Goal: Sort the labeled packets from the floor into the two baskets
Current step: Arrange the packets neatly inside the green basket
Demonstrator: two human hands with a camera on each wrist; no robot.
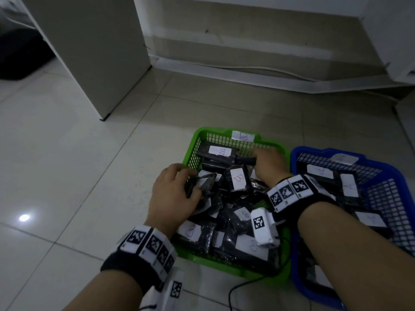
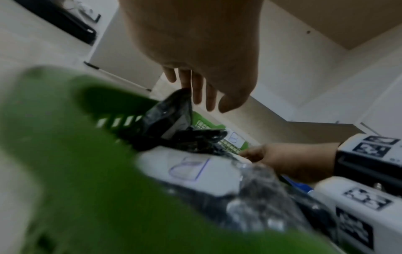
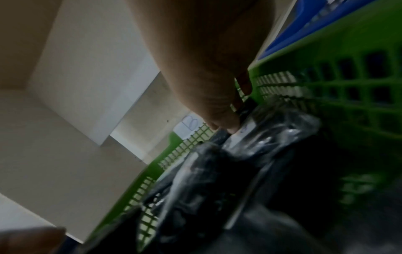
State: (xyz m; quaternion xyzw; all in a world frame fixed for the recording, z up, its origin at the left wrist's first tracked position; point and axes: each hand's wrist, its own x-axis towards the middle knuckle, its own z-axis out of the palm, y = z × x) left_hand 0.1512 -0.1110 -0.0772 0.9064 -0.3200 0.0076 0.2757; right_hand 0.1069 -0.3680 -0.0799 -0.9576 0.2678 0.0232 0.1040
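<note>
Green plastic walls of the left-hand basket [image 1: 195, 151], tagged B on its far rim, ring a heap of black packets [image 1: 226, 223] with white B labels. Both hands work inside it. The left hand [image 1: 174, 194] sits at the near-left wall, its grip curled round a crinkled black packet [image 1: 203, 181] that lies just ahead of the fingers, long axis pointing toward the basket's middle. The right hand [image 1: 269, 166] reaches to the far-right corner, fingertips pinching the end of another dark packet [image 1: 246, 160] that runs leftward from it. Beside it, touching, the blue basket [image 1: 395, 176] holds packets with white labels, apparently A. No packets show on the floor [image 1: 78, 176]; sorting looks nearly finished.
</note>
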